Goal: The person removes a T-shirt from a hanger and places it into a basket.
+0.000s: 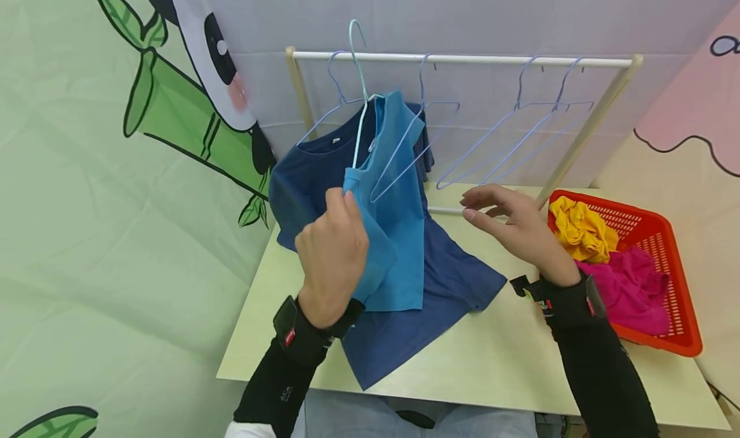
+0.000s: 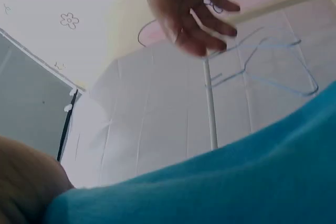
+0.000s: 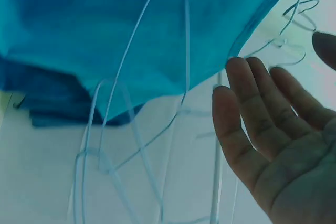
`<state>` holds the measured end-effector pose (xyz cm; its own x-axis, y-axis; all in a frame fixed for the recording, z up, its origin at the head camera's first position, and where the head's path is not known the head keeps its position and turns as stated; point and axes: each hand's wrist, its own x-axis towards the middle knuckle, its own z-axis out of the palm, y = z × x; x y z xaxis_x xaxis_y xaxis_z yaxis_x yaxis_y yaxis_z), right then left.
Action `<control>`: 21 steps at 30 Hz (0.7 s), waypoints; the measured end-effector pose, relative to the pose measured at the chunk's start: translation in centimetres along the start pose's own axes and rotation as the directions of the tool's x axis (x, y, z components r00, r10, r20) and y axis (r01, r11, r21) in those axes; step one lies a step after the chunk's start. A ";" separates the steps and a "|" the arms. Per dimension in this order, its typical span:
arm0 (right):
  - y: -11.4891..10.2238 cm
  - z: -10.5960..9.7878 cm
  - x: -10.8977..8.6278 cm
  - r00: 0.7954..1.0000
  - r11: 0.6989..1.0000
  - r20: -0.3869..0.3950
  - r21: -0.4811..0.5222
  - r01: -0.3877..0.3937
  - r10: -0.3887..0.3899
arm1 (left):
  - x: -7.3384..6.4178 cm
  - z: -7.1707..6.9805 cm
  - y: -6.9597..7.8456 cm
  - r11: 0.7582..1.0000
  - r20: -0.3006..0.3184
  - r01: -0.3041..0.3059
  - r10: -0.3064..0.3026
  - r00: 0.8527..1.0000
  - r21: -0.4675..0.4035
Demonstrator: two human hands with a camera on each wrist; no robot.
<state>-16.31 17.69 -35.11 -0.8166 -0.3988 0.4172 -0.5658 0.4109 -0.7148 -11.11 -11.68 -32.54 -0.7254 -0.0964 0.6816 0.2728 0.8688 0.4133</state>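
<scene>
My left hand (image 1: 332,255) grips the shoulder edge of a light blue shirt (image 1: 405,258), fingers curled on the cloth. A pale mint hanger (image 1: 363,78) reaches into the shirt's neckline, its hook standing up past the rack's bar. Behind, a navy shirt (image 1: 309,171) hangs at the rack's left, its lower part spread over the table. Apart from the shirt, my right hand (image 1: 517,226) hovers to its right with fingers relaxed and nothing held. The right wrist view shows that hand's open palm (image 3: 283,150) beside the light blue cloth (image 3: 157,40).
A white rack bar (image 1: 480,59) carries several blue wire hangers; one hanger (image 1: 399,152) overlaps the light blue shirt. On the right of the table (image 1: 520,361) stands a red basket (image 1: 685,297) with yellow cloth (image 1: 581,226) and magenta cloth (image 1: 630,290) inside.
</scene>
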 end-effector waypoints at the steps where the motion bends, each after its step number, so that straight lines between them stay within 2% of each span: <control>1: -0.5 0.5 0.1 1.000 1.000 -0.007 0.022 0.011 -0.011 | -0.7 -0.1 0.5 1.000 0.003 0.004 -0.004 1.000 0.011; 5: -2.2 2.4 0.6 0.999 0.993 -0.009 0.114 0.042 -0.042 | -3.2 -0.1 2.4 0.999 0.040 0.023 -0.024 0.999 0.029; 8: -3.2 3.7 1.4 0.999 0.984 -0.010 0.172 0.039 -0.038 | -4.5 0.5 3.2 0.998 0.044 0.008 -0.011 0.999 0.056; 10: -3.6 4.3 2.1 1.000 0.977 -0.016 0.213 0.011 -0.008 | -5.3 1.0 3.7 0.997 0.043 -0.017 0.014 0.999 0.071; 12: -3.9 4.9 2.8 0.998 0.958 -0.012 0.281 -0.051 0.056 | -6.1 1.5 4.1 0.996 0.051 -0.044 0.040 0.998 0.075; 14: -3.9 5.3 3.7 0.991 0.918 0.000 0.377 -0.126 0.136 | -6.9 1.9 4.4 0.996 0.074 -0.062 0.057 0.996 0.067; 18: -3.4 5.8 5.4 0.955 0.788 0.042 0.554 -0.267 0.294 | -8.3 2.3 4.8 0.996 0.139 -0.072 0.064 0.988 0.049; 19: -3.2 5.9 5.8 0.947 0.768 0.046 0.573 -0.285 0.317 | -8.5 2.2 4.8 0.997 0.157 -0.071 0.064 0.986 0.040; 21: -2.8 6.1 6.2 0.941 0.753 0.037 0.589 -0.293 0.337 | -8.9 2.1 4.8 0.997 0.190 -0.071 0.068 0.979 0.008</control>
<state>-19.05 9.03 -33.96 -0.9546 -0.2676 0.1308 -0.1201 -0.0562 -0.9912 -4.70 -5.63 -37.88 -0.8118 0.0568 0.5811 0.3182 0.8775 0.3588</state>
